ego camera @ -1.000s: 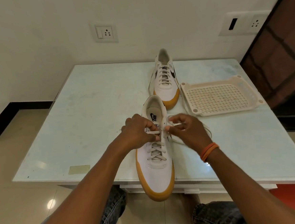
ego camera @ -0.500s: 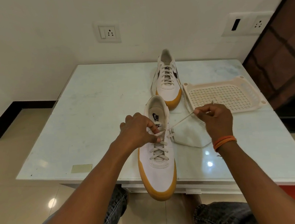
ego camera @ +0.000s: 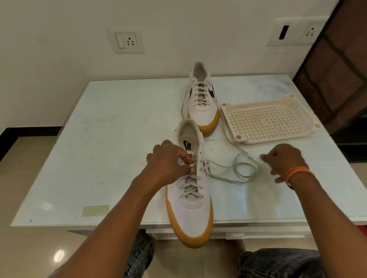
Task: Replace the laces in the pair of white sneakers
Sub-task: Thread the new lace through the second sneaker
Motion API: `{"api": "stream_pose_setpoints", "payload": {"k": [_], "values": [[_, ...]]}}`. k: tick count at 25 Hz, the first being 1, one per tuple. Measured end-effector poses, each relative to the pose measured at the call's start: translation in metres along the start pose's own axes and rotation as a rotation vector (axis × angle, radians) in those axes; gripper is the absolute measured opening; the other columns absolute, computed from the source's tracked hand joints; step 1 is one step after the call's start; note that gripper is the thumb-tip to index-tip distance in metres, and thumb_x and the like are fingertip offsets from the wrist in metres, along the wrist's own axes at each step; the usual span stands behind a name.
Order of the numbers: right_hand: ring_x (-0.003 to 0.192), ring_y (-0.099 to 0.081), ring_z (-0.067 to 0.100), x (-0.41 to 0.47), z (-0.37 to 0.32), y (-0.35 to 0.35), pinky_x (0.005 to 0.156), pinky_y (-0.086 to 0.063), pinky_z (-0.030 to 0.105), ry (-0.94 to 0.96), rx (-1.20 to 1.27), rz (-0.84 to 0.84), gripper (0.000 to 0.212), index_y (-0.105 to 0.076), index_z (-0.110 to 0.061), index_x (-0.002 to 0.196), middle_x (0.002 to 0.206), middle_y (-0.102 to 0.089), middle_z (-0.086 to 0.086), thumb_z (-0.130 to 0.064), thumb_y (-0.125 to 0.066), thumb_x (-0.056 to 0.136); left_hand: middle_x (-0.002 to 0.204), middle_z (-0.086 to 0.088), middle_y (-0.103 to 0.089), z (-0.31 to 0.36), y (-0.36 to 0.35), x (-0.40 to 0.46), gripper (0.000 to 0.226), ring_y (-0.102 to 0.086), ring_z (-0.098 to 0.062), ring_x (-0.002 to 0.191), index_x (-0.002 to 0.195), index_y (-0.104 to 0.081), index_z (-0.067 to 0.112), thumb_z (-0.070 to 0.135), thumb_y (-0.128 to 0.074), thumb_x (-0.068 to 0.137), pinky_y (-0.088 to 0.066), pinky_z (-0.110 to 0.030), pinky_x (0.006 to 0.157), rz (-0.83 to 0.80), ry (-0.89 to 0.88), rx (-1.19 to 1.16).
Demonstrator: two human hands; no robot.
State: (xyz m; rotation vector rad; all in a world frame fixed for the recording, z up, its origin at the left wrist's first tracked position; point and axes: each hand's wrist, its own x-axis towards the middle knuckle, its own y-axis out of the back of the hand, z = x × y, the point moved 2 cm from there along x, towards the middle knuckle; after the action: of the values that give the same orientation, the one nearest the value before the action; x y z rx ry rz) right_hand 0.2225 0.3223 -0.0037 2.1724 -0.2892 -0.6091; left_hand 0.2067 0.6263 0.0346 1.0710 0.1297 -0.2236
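Relacing a white sneaker on a pale desk in a cream-walled room.

The pale, glossy rectangular desk (ego camera: 116, 131) stands against a cream wall carrying a white switch-and-socket plate (ego camera: 127, 41) and a second white plate (ego camera: 295, 31); beige polished floor tiles (ego camera: 22, 250) show to the left, dark wood panelling (ego camera: 348, 64) to the right. The near white sneaker with a tan gum sole (ego camera: 193, 208) overhangs the desk's front edge, toe toward the person. The left hand (ego camera: 171, 161) curls over its upper eyelets, pinching the cream shoelace (ego camera: 235, 169), whose loose end lies looped on the desk to the right. The right hand (ego camera: 285, 159), orange band at the wrist, hovers beside that loop, fingers curled, seemingly holding nothing. The second white sneaker (ego camera: 201, 102), laced, sits farther back, beside a cream perforated plastic tray (ego camera: 269, 120).
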Motion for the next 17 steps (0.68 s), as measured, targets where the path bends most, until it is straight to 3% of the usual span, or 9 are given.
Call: {"api": "stream_pose_setpoints", "payload": {"k": [2,5,6,8,10,12,14,17], "values": [[0.069,-0.069,0.032,-0.002,-0.001,-0.019,0.063,-0.06,0.044,-0.009,-0.19,-0.129,0.039,-0.062,-0.005,0.087,0.083,-0.066,0.015,-0.043,-0.07,0.082,0.105,0.003,-0.052,0.0,-0.001,0.0,0.024,-0.048,-0.021,0.104,0.093,-0.074,0.038,0.05,-0.079,0.073,-0.043,-0.042,0.089,0.006,-0.002,0.008],[0.086,-0.065,0.034,0.0,-0.004,-0.035,0.076,-0.053,0.038,0.076,-0.388,-0.097,0.031,-0.061,-0.006,0.098,0.098,-0.064,0.015,-0.035,-0.065,0.087,0.106,0.003,-0.053,0.001,-0.001,0.0,0.022,-0.048,-0.02,0.104,0.092,-0.074,0.038,0.05,-0.078,0.073,-0.042,-0.04,0.088,0.017,-0.004,0.013],[0.085,-0.066,0.035,0.001,-0.004,-0.036,0.076,-0.055,0.04,0.06,-0.313,-0.101,0.028,-0.063,-0.004,0.097,0.096,-0.066,0.017,-0.03,-0.064,0.088,0.107,0.003,-0.054,0.001,-0.002,0.0,0.022,-0.049,-0.02,0.103,0.091,-0.074,0.038,0.051,-0.077,0.073,-0.042,-0.04,0.087,0.019,-0.005,0.01],[0.075,-0.068,0.035,-0.001,-0.006,-0.025,0.071,-0.059,0.045,-0.022,0.111,-0.085,0.018,-0.065,-0.001,0.084,0.086,-0.069,0.023,-0.018,-0.065,0.087,0.107,0.004,-0.057,-0.001,-0.003,0.002,0.021,-0.052,-0.019,0.102,0.089,-0.075,0.038,0.052,-0.076,0.074,-0.042,-0.04,0.086,0.022,-0.009,-0.002],[0.064,-0.068,0.027,-0.005,-0.012,0.0,0.066,-0.058,0.041,-0.052,0.603,0.036,0.012,-0.064,0.002,0.078,0.08,-0.069,0.024,-0.008,-0.064,0.084,0.108,0.004,-0.058,-0.002,-0.004,0.003,0.019,-0.053,-0.019,0.103,0.089,-0.074,0.038,0.052,-0.075,0.076,-0.04,-0.04,0.085,0.019,-0.007,-0.005],[0.059,-0.067,0.021,-0.011,-0.016,0.029,0.064,-0.057,0.035,-0.038,0.965,0.136,0.008,-0.063,0.006,0.085,0.076,-0.068,0.02,0.0,-0.065,0.08,0.112,0.005,-0.058,-0.002,-0.004,0.004,0.017,-0.052,-0.018,0.107,0.089,-0.074,0.038,0.05,-0.073,0.079,-0.035,-0.038,0.084,0.019,-0.004,0.004],[0.059,-0.068,0.019,-0.017,-0.012,0.048,0.061,-0.058,0.029,-0.008,1.117,0.147,0.015,-0.062,0.003,0.093,0.079,-0.068,0.018,0.004,-0.069,0.08,0.113,0.005,-0.057,-0.003,-0.004,0.004,0.016,-0.051,-0.018,0.108,0.09,-0.074,0.037,0.05,-0.072,0.08,-0.032,-0.038,0.085,0.018,-0.001,0.006],[0.066,-0.072,0.02,-0.026,0.002,0.054,0.062,-0.06,0.03,-0.054,1.043,0.093,0.013,-0.063,-0.005,0.088,0.085,-0.071,0.016,-0.003,-0.073,0.08,0.111,0.007,-0.059,-0.003,-0.005,0.004,0.017,-0.054,-0.017,0.105,0.088,-0.074,0.037,0.051,-0.072,0.079,-0.034,-0.04,0.086,0.014,0.009,0.004]]}}
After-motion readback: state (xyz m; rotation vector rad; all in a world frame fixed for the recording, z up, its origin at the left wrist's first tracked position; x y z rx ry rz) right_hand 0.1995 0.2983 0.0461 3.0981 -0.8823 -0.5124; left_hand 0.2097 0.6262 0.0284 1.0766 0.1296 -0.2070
